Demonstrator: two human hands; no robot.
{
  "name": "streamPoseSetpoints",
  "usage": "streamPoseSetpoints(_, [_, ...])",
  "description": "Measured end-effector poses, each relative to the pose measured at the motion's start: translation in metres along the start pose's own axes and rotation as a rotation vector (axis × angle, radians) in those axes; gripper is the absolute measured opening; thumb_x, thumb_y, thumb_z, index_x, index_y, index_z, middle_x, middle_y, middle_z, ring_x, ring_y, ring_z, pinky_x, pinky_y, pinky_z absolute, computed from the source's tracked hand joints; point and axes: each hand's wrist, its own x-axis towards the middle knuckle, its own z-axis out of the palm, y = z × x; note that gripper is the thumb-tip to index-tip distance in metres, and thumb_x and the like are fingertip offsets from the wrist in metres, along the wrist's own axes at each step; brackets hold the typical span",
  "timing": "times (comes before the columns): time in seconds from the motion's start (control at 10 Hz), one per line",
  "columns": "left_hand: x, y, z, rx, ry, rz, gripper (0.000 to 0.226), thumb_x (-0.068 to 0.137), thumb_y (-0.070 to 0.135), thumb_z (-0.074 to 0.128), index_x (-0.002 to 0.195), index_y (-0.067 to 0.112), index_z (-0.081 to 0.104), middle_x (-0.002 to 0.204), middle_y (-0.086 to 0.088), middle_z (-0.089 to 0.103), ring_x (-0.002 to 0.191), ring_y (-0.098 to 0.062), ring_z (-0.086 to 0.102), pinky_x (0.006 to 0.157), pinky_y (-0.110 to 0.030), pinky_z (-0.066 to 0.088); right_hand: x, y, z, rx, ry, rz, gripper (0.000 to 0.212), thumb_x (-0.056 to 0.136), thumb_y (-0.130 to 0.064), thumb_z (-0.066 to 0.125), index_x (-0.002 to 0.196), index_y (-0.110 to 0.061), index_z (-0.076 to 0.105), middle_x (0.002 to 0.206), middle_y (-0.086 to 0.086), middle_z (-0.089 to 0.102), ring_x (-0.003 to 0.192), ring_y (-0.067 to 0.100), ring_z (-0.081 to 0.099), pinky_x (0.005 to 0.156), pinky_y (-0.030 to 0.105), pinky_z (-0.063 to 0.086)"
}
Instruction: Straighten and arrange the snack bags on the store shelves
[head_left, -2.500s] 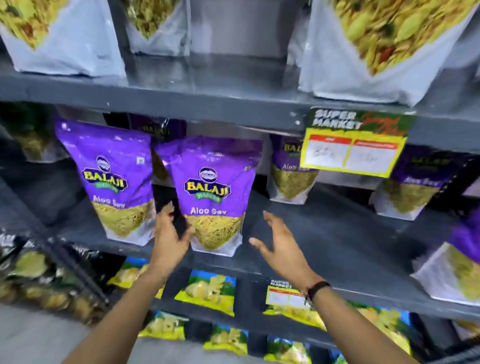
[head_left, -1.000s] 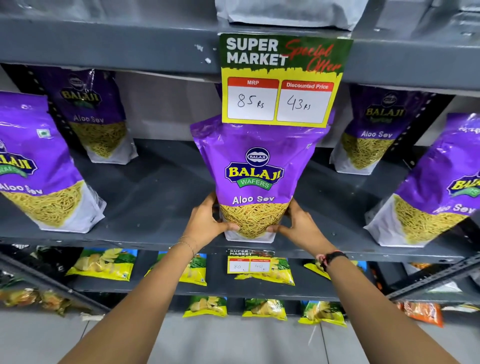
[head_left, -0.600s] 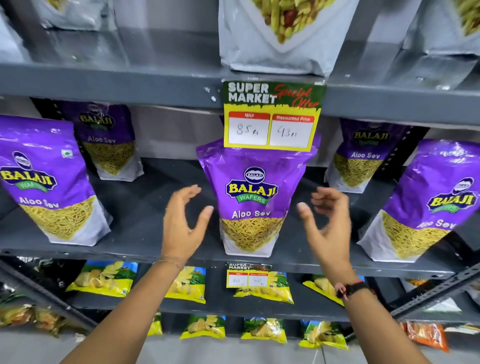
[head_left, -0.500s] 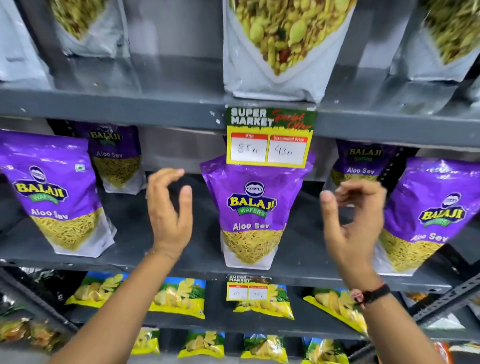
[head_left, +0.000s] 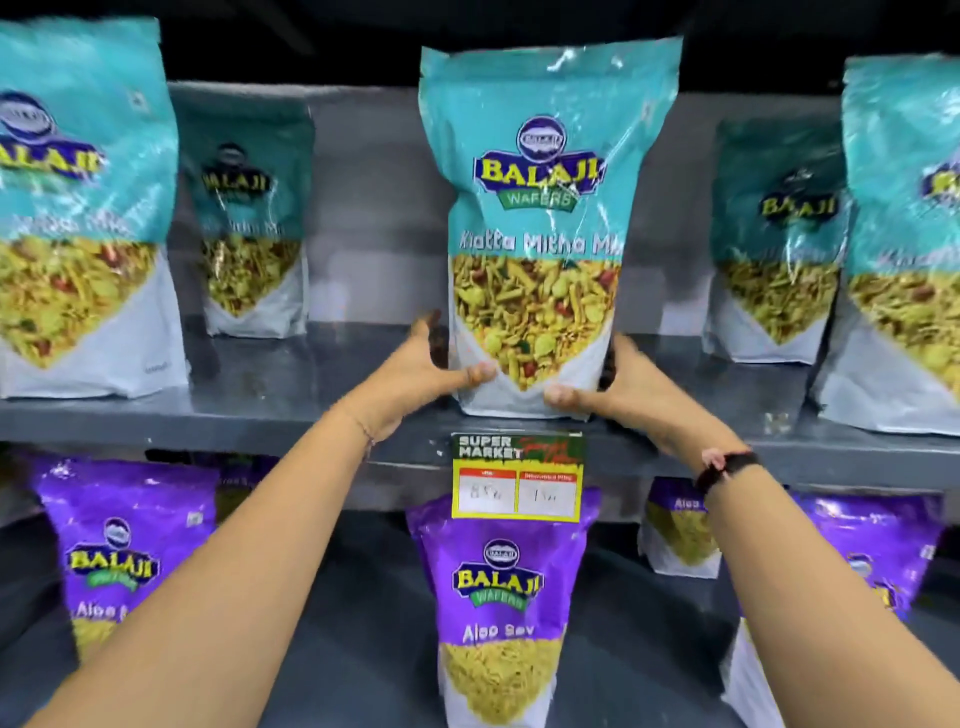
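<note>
Head view: the teal Khatta Mitha bag (head_left: 540, 228) is being held upright at the front edge of the upper shelf (head_left: 218, 415), directly above the price tag (head_left: 518, 475). Its lower corners are being gripped from both sides: the left hand (head_left: 415, 369) is being closed around the left corner with the thumb across the front, and the right hand (head_left: 618, 387) around the right corner likewise. On the shelf below, the purple Aloo Sev bag (head_left: 498, 597) is standing centred and apparently finished. 4 other teal bags are standing unevenly, some farther back, so more straightening is probably remaining.
</note>
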Motion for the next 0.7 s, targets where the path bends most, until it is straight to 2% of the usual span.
streamPoseSetpoints(0.1, [0.001, -0.004, 0.002, -0.004, -0.079, 0.05, 0.057, 0.067, 0.011, 0.072, 0.108, 0.024, 0.035, 0.097, 0.022, 0.048, 0.081, 0.016, 0.048, 0.063, 0.003, 0.041, 0.003, 0.009, 0.0, 0.03, -0.003, 0.017, 0.106, 0.034, -0.064, 0.077, 0.124, -0.027, 0.036, 0.129, -0.004, 0.053, 0.114, 0.009, 0.051, 0.099, 0.032, 0.042])
streamPoseSetpoints(0.2, [0.001, -0.006, 0.002, -0.009, -0.062, 0.063, 0.058, 0.064, 0.011, 0.074, 0.107, 0.023, 0.037, 0.095, 0.022, 0.049, 0.079, 0.018, 0.051, 0.059, 0.004, 0.04, 0.004, 0.012, -0.002, 0.078, -0.031, 0.028, 0.095, 0.03, -0.064, 0.079, 0.112, -0.034, 0.042, 0.118, -0.011, 0.057, 0.107, 0.001, 0.055, 0.093, 0.026, 0.046])
streamPoseSetpoints(0.3, [0.0, -0.007, -0.002, -0.028, -0.057, 0.053, 0.06, 0.063, 0.012, 0.076, 0.108, 0.021, 0.038, 0.097, 0.019, 0.051, 0.089, 0.007, 0.049, 0.061, 0.003, 0.041, 0.004, 0.013, -0.001, 0.102, -0.045, 0.025, 0.087, 0.029, -0.063, 0.08, 0.104, -0.04, 0.043, 0.114, -0.013, 0.059, 0.103, -0.002, 0.056, 0.087, 0.021, 0.048])
streamPoseSetpoints(0.4, [-0.001, -0.006, -0.003, -0.027, -0.058, 0.046, 0.061, 0.062, 0.013, 0.076, 0.109, 0.021, 0.038, 0.098, 0.018, 0.05, 0.092, 0.006, 0.048, 0.063, 0.002, 0.042, 0.004, 0.013, -0.001, 0.096, -0.03, 0.031, 0.099, 0.03, -0.061, 0.08, 0.115, -0.03, 0.041, 0.12, -0.006, 0.058, 0.108, 0.008, 0.056, 0.092, 0.029, 0.046])
streamPoseSetpoints(0.5, [-0.002, -0.006, -0.004, 0.001, -0.062, 0.028, 0.068, 0.06, 0.019, 0.077, 0.115, 0.02, 0.037, 0.105, 0.012, 0.052, 0.099, -0.001, 0.05, 0.076, -0.007, 0.044, 0.003, 0.011, -0.001, 0.096, -0.041, 0.042, 0.101, 0.031, -0.058, 0.08, 0.118, -0.028, 0.039, 0.123, -0.003, 0.057, 0.11, 0.011, 0.055, 0.094, 0.031, 0.045])
streamPoseSetpoints(0.6, [-0.002, -0.007, -0.005, 0.022, -0.07, 0.014, 0.073, 0.059, 0.022, 0.078, 0.12, 0.018, 0.036, 0.117, 0.002, 0.05, 0.109, -0.014, 0.048, 0.093, -0.027, 0.04, 0.003, 0.01, -0.003, 0.078, -0.058, 0.055, 0.1, 0.034, -0.056, 0.08, 0.12, -0.027, 0.038, 0.126, -0.002, 0.055, 0.111, 0.012, 0.054, 0.095, 0.032, 0.045])
streamPoseSetpoints(0.7, [-0.008, -0.001, -0.004, 0.02, -0.051, -0.003, 0.075, 0.059, 0.03, 0.077, 0.119, 0.02, 0.034, 0.128, -0.005, 0.047, 0.114, -0.018, 0.046, 0.1, -0.035, 0.039, -0.003, 0.003, -0.001, 0.096, -0.035, 0.057, 0.099, 0.04, -0.048, 0.078, 0.125, -0.022, 0.035, 0.131, 0.003, 0.051, 0.117, 0.016, 0.05, 0.1, 0.036, 0.043])
